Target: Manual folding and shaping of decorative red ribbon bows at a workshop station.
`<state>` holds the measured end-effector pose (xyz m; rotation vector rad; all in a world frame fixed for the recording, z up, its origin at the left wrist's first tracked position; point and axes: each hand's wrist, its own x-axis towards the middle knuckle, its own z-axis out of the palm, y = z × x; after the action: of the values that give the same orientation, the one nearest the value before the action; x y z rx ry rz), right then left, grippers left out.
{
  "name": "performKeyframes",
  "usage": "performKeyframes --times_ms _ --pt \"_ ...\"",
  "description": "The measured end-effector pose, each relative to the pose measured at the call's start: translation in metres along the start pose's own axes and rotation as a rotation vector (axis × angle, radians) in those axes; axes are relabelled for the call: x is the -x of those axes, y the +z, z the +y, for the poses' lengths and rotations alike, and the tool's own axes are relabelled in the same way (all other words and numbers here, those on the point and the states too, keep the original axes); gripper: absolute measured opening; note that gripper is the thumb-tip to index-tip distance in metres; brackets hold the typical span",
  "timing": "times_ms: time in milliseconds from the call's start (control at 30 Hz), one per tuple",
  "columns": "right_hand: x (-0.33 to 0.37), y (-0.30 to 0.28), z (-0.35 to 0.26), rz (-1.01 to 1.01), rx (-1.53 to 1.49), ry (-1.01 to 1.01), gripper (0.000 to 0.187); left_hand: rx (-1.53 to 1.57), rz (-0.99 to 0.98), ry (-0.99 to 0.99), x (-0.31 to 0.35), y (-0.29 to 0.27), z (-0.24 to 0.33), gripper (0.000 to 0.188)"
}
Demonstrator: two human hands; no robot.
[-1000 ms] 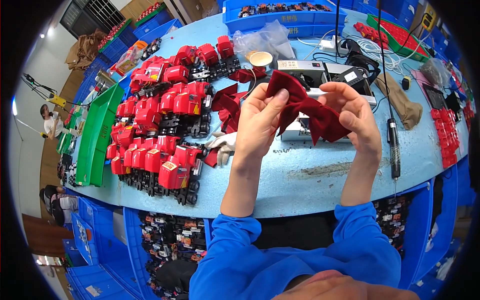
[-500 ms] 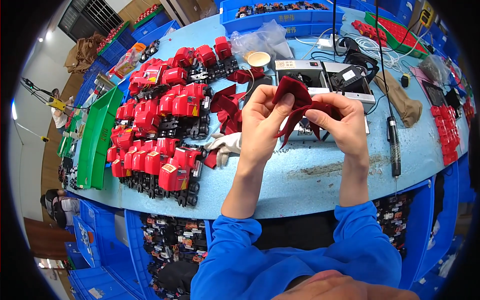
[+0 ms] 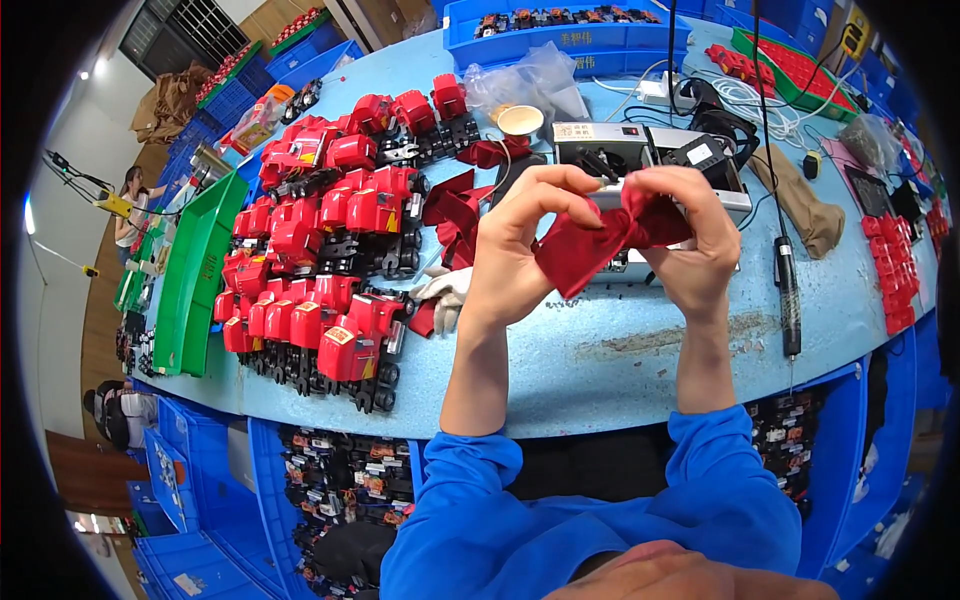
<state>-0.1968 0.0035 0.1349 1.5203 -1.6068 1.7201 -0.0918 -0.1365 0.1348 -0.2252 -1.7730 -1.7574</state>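
Note:
A dark red fabric bow (image 3: 612, 238) is held up over the near half of the workbench. My left hand (image 3: 515, 245) grips its left loop, thumb underneath and fingers bent over the top. On the other side my right hand (image 3: 697, 240) pinches the right loop and the part near the knot. More red bows or ribbon pieces (image 3: 456, 212) lie on the bench left of my left hand. A white work glove (image 3: 445, 292) rests just below them. Behind the bow stands a grey metal machine (image 3: 600, 140), partly hidden by my hands.
Rows of red toy trucks (image 3: 340, 205) fill the bench's left side, beside a green tray (image 3: 195, 280). A black electric screwdriver (image 3: 788, 300) hangs at the right near a brown cloth (image 3: 805, 205). Blue bins (image 3: 565, 45) stand at the back, with a paper cup (image 3: 520, 121) before them.
The bow has turned and been spread wider, so its loops and knot now show. My fingers have shifted to its top edge. In the left background, a person has come further into sight.

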Motion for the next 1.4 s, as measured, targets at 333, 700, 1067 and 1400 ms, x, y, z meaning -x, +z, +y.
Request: performKeyframes --times_ms 333,700,1067,1400 --pt "-0.007 -0.009 0.003 0.157 0.111 -0.168 0.053 -0.119 -0.003 0.267 -0.004 -0.003 -0.002 0.022" --pt "-0.007 -0.016 -0.002 -0.054 -0.066 0.123 0.021 0.067 0.057 0.025 -0.005 0.009 0.003 0.032" --pt "-0.006 -0.016 -0.002 0.128 -0.427 0.588 0.034 0.342 0.129 -0.417 -0.002 -0.005 -0.001 0.022" --pt "-0.003 -0.031 0.013 0.222 -0.508 0.485 0.039 0.380 0.221 -0.309 -0.002 -0.006 -0.001 0.024"
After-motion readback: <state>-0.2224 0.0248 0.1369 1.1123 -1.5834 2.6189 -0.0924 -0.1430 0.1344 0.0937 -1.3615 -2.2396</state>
